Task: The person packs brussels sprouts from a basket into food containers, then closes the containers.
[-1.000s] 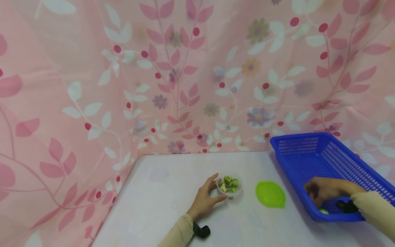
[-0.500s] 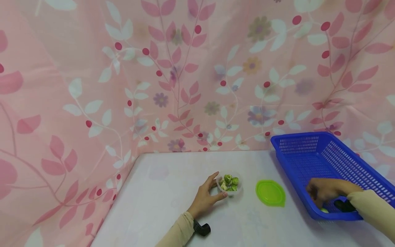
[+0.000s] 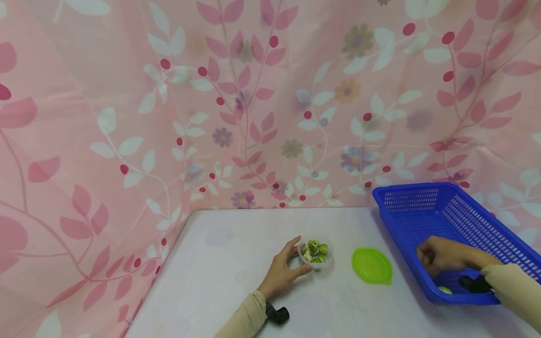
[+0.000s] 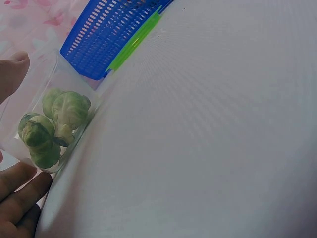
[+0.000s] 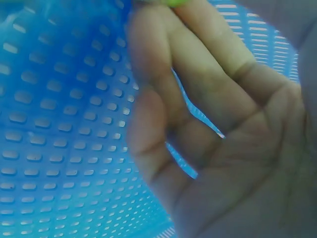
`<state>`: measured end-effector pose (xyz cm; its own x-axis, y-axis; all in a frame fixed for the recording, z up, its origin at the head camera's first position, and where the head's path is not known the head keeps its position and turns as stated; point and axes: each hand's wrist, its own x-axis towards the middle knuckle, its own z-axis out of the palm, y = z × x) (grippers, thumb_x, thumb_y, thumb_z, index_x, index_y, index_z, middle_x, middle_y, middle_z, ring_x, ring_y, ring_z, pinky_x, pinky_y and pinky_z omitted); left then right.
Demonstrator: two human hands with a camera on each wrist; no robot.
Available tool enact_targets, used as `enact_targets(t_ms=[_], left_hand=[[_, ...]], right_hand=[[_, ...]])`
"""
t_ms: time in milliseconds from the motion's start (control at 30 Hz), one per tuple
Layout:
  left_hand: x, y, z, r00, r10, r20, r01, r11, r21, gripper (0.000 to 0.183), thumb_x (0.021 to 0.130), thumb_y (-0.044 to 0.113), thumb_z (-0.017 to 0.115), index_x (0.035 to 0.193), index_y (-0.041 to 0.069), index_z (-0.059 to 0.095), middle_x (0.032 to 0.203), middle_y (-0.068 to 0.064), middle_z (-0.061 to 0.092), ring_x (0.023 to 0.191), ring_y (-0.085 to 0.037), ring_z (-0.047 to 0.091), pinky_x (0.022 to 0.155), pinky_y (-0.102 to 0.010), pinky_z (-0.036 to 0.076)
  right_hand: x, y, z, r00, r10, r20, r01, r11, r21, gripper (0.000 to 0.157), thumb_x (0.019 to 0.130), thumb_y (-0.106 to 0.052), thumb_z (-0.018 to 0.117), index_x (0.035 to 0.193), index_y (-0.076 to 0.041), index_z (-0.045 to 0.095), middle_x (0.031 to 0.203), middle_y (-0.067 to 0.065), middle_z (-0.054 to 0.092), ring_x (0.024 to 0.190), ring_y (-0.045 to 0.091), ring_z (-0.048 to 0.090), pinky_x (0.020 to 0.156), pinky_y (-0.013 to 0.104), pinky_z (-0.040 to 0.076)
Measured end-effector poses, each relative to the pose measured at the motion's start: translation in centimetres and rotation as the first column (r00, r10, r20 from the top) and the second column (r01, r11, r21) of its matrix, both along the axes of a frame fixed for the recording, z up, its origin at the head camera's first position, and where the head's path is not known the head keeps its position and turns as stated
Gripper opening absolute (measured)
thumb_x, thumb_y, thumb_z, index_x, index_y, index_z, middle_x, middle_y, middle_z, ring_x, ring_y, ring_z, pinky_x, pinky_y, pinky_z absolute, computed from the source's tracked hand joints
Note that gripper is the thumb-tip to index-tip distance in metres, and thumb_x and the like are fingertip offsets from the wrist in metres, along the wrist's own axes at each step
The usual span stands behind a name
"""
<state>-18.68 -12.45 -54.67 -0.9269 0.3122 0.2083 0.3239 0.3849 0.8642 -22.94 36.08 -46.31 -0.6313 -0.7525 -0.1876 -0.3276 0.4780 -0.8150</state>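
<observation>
My left hand [image 3: 280, 272] holds a small clear plastic container [image 4: 52, 74] on the table, thumb on one side and fingers on the other. Several Brussels sprouts [image 3: 313, 245] lie inside it. Over at the right, my right hand [image 3: 444, 255] is inside a blue plastic basket [image 3: 416, 225], its fingers curled. In the right wrist view a sliver of a green sprout [image 5: 174, 2] shows against the fingertips at the top edge; most of it is cut off. Another sprout [image 3: 444, 289] sits in the basket's near corner below the hand.
A bright green lid [image 3: 372, 265] lies flat on the white table [image 3: 228, 272] between the container and the basket. Behind stands a pink floral curtain [image 3: 253, 117], which also hangs along the left side.
My right hand has shifted slightly within the basket and lifted a little, showing more of the sprout beneath it. The left hand has stayed at the container.
</observation>
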Motion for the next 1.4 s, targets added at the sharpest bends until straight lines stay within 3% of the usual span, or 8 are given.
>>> enact_targets(t_ms=[200,267,400,633,833,1033,1167,1400], left_hand=[[-0.1,-0.1,-0.1,1.0,0.0,-0.01,0.0,1.0,-0.003,0.09,0.094,0.043,0.082,0.166,0.019,0.035,0.151,-0.006,0.064,0.139,-0.024,0.062,0.119,-0.052,0.045],[-0.1,-0.1,-0.2,1.0,-0.001,-0.012,0.001,1.0,-0.002,0.089,0.094,0.043,0.082,0.166,0.019,0.035,0.151,-0.006,0.064,0.139,-0.024,0.062,0.119,-0.052,0.045],[-0.1,-0.1,-0.2,1.0,-0.004,-0.007,0.004,1.0,0.003,0.09,0.094,0.044,0.082,0.166,0.019,0.035,0.151,-0.006,0.064,0.139,-0.024,0.062,0.119,-0.053,0.044],[0.0,0.0,-0.2,1.0,0.0,-0.005,0.0,1.0,0.003,0.09,0.094,0.044,0.082,0.166,0.019,0.035,0.15,-0.006,0.064,0.139,-0.025,0.061,0.12,-0.055,0.043],[-0.1,0.0,-0.1,1.0,-0.003,-0.001,0.003,1.0,0.008,0.09,0.094,0.044,0.082,0.166,0.02,0.035,0.151,-0.006,0.064,0.14,-0.024,0.061,0.12,-0.053,0.044],[-0.1,-0.1,-0.2,1.0,0.0,-0.006,0.0,1.0,0.0,0.09,0.094,0.044,0.082,0.166,0.019,0.035,0.15,-0.006,0.064,0.139,-0.025,0.062,0.119,-0.053,0.044],[0.0,-0.1,-0.2,1.0,0.0,-0.001,0.0,1.0,0.008,0.09,0.093,0.044,0.082,0.166,0.019,0.036,0.15,-0.005,0.065,0.139,-0.024,0.061,0.12,-0.054,0.044],[-0.2,0.0,-0.3,1.0,-0.003,0.001,0.003,1.0,0.007,0.089,0.094,0.042,0.082,0.166,0.02,0.036,0.15,-0.005,0.065,0.139,-0.025,0.061,0.119,-0.053,0.044]], right_hand=[[-0.2,0.5,0.3,0.98,-0.125,-0.156,0.131,0.991,0.026,0.019,0.089,0.001,0.077,0.107,0.002,0.073,0.092,-0.003,0.075,0.08,0.003,0.067,0.066,0.026,0.059],[-0.2,0.5,0.4,0.959,-0.163,-0.233,0.175,0.984,0.03,0.02,0.092,-0.005,0.079,0.11,0.0,0.076,0.097,-0.004,0.078,0.084,0.002,0.068,0.069,0.025,0.059],[0.0,0.2,0.7,0.892,-0.249,-0.377,0.273,0.962,0.009,0.02,0.092,-0.014,0.083,0.111,-0.009,0.081,0.101,-0.008,0.08,0.087,-0.002,0.065,0.071,0.023,0.056],[0.5,-0.3,2.2,0.816,-0.475,-0.328,0.49,0.871,-0.041,0.033,0.09,-0.028,0.087,0.119,-0.011,0.082,0.104,0.001,0.082,0.09,0.005,0.065,0.072,0.025,0.054],[0.5,-0.4,3.0,0.771,-0.555,-0.313,0.564,0.823,-0.07,0.037,0.093,-0.032,0.084,0.125,-0.012,0.08,0.105,0.0,0.081,0.09,0.013,0.061,0.07,0.027,0.05],[0.5,-0.7,3.9,0.746,-0.594,-0.299,0.581,0.801,-0.142,0.04,0.093,-0.03,0.085,0.128,-0.012,0.078,0.11,-0.009,0.08,0.095,0.002,0.065,0.074,0.022,0.054],[0.6,-1.6,4.8,0.754,-0.597,-0.275,0.57,0.802,-0.178,0.04,0.093,-0.028,0.084,0.129,-0.011,0.078,0.113,-0.008,0.081,0.1,-0.002,0.067,0.078,0.019,0.057],[1.1,-4.2,5.4,0.754,-0.597,-0.273,0.56,0.802,-0.206,0.04,0.094,-0.029,0.084,0.128,-0.009,0.078,0.106,-0.007,0.081,0.09,0.012,0.069,0.073,0.023,0.056]])
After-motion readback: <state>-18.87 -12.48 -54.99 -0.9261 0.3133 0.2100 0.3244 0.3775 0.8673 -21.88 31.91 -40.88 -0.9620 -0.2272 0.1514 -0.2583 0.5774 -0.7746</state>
